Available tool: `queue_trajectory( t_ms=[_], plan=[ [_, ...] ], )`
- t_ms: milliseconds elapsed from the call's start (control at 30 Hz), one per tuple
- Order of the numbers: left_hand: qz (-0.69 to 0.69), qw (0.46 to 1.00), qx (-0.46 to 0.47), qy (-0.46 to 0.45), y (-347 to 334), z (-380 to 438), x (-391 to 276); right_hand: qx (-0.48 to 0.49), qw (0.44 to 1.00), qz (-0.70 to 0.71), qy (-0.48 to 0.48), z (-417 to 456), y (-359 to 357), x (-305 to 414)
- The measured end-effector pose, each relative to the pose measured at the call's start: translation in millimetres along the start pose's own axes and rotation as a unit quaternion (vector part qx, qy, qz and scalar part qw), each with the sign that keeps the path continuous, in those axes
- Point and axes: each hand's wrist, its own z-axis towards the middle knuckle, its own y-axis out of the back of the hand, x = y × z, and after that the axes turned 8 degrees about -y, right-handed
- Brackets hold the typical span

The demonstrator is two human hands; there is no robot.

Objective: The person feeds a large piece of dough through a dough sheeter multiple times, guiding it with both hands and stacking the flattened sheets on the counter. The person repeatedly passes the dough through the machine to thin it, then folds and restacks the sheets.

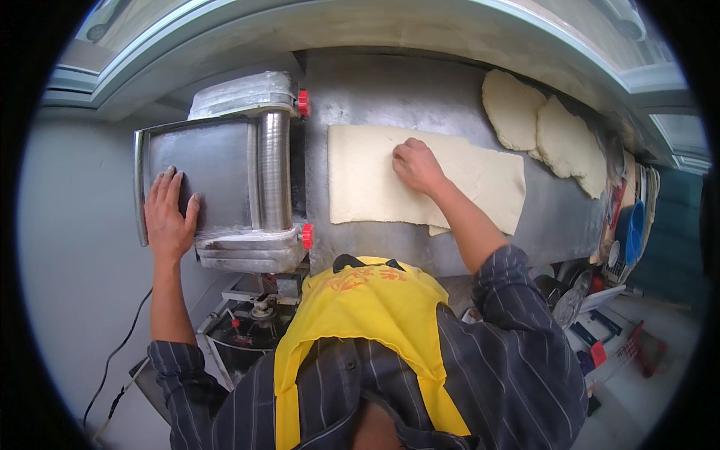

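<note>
A wide sheet of dough [365, 180] lies folded on the metal worktop [388, 247], in front of me. Over its middle is my right hand [415, 164], fingers curled against the dough's surface; whether they pinch it is hidden. My left hand [170, 216] rests with its fingers spread on the metal feed tray [216, 163] of a dough sheeter, near the tray's left edge. The sheeter's steel roller [275, 169] stands between the tray and the worktop. Two rough flattened dough pieces [512, 109] [571, 140] lie at the worktop's back right.
Red knobs [307, 236] stick out from the sheeter's floury housing [247, 253] towards the worktop. A blue plastic basin [634, 232] stands past the right end. Metal pans and lids [571, 304] sit below at the right. A black cable [121, 343] hangs at the left.
</note>
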Motion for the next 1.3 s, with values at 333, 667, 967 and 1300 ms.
queue_trajectory(
  t_ms=[333, 667, 967, 1300],
  plan=[
    [0.008, 1.0, 0.001, 0.003, 0, -6, -2, -0.02, 0.997, -0.059, 0.044, 27, 26, -7],
    [0.007, 1.0, 0.023, 0.006, 2, -3, 0, -0.049, 0.998, 0.021, 0.043, 37, 11, 2],
    [-0.019, 0.999, 0.026, 0.018, 8, 0, -5, -0.02, 0.997, 0.065, -0.046, 67, 25, 16],
    [-0.047, 0.998, -0.001, 0.028, 17, 1, -9, 0.001, 0.99, 0.143, 0.016, 205, 17, 122]
  ],
)
